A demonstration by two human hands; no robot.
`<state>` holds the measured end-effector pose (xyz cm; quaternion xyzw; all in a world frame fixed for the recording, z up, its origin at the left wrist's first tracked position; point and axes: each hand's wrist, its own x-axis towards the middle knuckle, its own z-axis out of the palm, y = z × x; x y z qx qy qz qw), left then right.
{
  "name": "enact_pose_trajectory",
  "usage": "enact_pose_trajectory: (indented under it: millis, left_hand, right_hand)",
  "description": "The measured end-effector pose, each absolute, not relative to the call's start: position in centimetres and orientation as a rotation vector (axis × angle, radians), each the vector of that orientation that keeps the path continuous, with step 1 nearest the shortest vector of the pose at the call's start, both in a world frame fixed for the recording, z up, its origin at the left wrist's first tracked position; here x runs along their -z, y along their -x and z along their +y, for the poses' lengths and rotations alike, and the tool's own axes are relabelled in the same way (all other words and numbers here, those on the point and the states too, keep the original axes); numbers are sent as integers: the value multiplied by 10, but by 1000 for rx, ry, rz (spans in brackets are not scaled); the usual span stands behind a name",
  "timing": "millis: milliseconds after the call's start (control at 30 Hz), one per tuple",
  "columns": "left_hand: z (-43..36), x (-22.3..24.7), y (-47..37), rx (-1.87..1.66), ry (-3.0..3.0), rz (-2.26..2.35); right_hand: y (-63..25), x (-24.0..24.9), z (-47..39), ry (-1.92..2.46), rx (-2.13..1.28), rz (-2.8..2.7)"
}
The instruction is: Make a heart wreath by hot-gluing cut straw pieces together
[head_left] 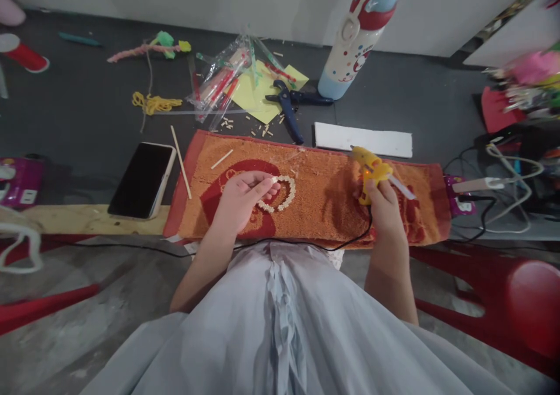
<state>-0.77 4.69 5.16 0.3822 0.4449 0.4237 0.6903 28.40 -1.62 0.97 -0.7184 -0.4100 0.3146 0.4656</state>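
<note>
Glue gun (371, 167) near far edge of towel (324, 202) is gripped by right hand (385, 208); well apart, part-hidden pale ring (291, 192) is pinched by left hand (241, 199).

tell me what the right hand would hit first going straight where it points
Beyond the yellow glue gun it holds, the right hand would likely meet the white strip first, though depth is unclear.

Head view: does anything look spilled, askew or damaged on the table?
Mildly: short stick pieces lie scattered beside the pliers and yellow paper, like stray offcuts. The black cord of the glue gun droops along the towel's front edge and might snag. Nothing looks clearly broken.
</note>
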Motion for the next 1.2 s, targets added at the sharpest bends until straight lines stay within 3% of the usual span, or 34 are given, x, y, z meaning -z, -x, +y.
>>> enact_pose_trajectory:
  millis: [233, 700, 1200]
  left_hand:
    - [48, -55, 3, -933, -838, 1000]
    - [47, -67, 2, -1043, -690, 1008]
    - [45, -64, 5, -1108, -690, 957]
  right_hand:
    - [-280, -23, -14, 1331, -904, -692]
    - [-205, -73, -19, 1298, -1277, -1191]
    - [-208, -72, -23, 1298, -1306, -1340]
